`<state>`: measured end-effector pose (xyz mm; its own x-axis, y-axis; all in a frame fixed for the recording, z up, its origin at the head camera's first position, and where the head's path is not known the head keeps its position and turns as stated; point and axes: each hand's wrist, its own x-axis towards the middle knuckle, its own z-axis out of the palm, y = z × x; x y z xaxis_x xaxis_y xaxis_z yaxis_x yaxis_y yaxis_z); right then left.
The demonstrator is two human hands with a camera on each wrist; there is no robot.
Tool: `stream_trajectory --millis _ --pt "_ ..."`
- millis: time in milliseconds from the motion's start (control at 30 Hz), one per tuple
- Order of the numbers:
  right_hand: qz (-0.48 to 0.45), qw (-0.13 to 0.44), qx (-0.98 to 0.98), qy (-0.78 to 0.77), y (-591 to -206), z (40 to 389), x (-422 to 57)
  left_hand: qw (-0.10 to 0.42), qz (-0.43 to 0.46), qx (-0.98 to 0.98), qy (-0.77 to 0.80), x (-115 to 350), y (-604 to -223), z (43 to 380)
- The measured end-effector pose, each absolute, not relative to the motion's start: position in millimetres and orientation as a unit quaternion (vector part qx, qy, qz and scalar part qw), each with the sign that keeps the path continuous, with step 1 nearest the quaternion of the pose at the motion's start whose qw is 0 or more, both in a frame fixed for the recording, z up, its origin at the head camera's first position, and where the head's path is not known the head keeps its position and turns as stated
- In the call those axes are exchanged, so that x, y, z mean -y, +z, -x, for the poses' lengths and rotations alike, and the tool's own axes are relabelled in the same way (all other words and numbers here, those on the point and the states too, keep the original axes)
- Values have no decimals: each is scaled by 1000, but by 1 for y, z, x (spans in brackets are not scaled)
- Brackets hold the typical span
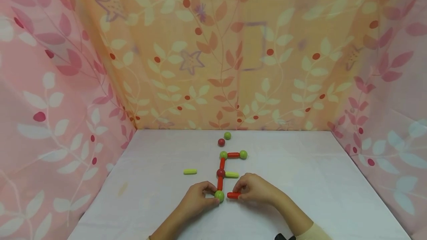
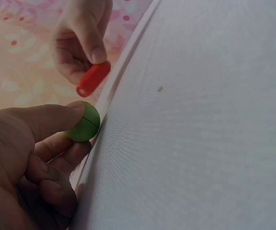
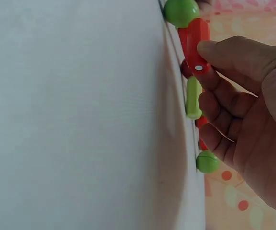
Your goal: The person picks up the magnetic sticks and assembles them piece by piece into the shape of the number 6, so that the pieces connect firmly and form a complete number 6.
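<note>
Backdrop: orange leaf-print cloth (image 1: 293, 95) stood beyond the red hub ball (image 1: 221, 173), with pink-print cloth (image 1: 53, 121) to its left and right.
Red hub ball: taken as landmark; it sat on the white tabletop (image 1: 283, 158), mid-way along a line of red rods.
Step in hand: judged to be the fitting of a loose red rod (image 1: 232, 195) to the near green ball (image 1: 219, 196); the two were apart, a small gap showing.
Left hand (image 1: 197, 198): clamped on the near green ball, on the near side of the hub.
Right hand (image 1: 256, 188): pinching the loose red rod, to the near right of the hub.
Next move: would appear to call for lining up the rod's end with the ball and pressing, the left hand bracing.
Yellow-green rod (image 1: 232, 175): touching the hub's right side; whether locked in could not be told.
Far arm: a corner green ball (image 1: 223, 155) beyond the hub, a red crosspiece (image 1: 233, 155) running right to an end green ball (image 1: 243, 154).
Spares: one yellow-green stick (image 1: 190, 171) left of the hub; a loose red ball (image 1: 221, 142) and loose green ball (image 1: 227, 135) well beyond it.
</note>
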<state>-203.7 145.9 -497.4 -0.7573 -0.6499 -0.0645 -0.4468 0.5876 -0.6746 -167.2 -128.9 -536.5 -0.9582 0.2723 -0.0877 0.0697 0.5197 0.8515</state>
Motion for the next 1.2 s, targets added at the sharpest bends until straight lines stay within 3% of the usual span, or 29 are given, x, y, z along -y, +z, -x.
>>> stream_trajectory --millis 1200 --pt "323 158 -865 -351 -519 201 -141 113 -109 -871 466 127 -531 166"
